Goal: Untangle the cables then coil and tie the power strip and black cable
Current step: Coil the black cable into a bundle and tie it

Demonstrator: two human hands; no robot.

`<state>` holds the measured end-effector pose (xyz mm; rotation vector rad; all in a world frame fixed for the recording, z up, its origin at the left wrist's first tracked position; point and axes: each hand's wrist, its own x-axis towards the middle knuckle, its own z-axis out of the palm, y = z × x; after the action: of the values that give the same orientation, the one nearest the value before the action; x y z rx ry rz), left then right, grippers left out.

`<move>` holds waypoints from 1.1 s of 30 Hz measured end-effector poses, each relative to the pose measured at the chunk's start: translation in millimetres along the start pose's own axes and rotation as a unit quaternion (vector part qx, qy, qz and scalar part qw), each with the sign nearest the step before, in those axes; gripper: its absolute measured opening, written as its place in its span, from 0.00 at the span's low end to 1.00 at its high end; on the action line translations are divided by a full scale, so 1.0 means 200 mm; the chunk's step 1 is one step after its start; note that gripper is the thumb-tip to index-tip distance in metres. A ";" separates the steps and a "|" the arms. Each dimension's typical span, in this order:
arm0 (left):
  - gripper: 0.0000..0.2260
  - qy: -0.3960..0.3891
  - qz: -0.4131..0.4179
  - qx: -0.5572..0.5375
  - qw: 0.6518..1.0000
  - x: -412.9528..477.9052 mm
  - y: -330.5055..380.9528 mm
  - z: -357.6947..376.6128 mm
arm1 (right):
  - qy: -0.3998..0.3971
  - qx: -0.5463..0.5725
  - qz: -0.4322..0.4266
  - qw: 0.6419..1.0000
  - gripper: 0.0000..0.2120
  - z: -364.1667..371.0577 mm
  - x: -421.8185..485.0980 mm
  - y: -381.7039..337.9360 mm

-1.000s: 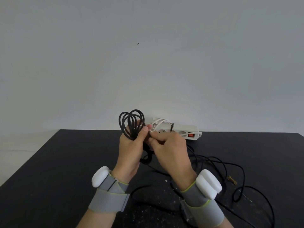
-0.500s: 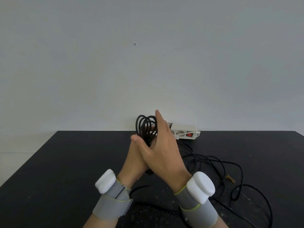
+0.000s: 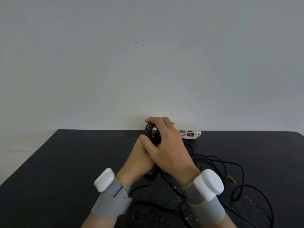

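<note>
Both hands are working at the middle of the black desk [image 3: 69, 162]. The left hand [image 3: 139, 162] is clasping the lower part of a coil of black cable [image 3: 150, 131], and the right hand [image 3: 166, 142] is wrapping over the top of the same coil, fingers curled round its loops. Below the hands, more of the coil is hanging down, and the loose remainder is trailing in wide loops across the desk to the right. The white power strip [image 3: 189, 130] is lying at the far edge by the wall, just behind the right hand. Judging from this, coiling is under way; keeping each new loop the same size and pinching the bundle firmly should stop it springing apart before tying.
</note>
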<state>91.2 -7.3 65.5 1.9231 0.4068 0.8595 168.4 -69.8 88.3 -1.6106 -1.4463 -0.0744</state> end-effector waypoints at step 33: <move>0.19 -0.099 -0.127 -0.124 0.979 0.02 -0.08 -0.21 | -0.102 0.160 0.106 0.976 0.08 -0.11 0.04 0.11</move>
<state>66.0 29.3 66.0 1.6637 0.3959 0.5199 200.0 -75.5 92.8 -1.5240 -1.3474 0.4379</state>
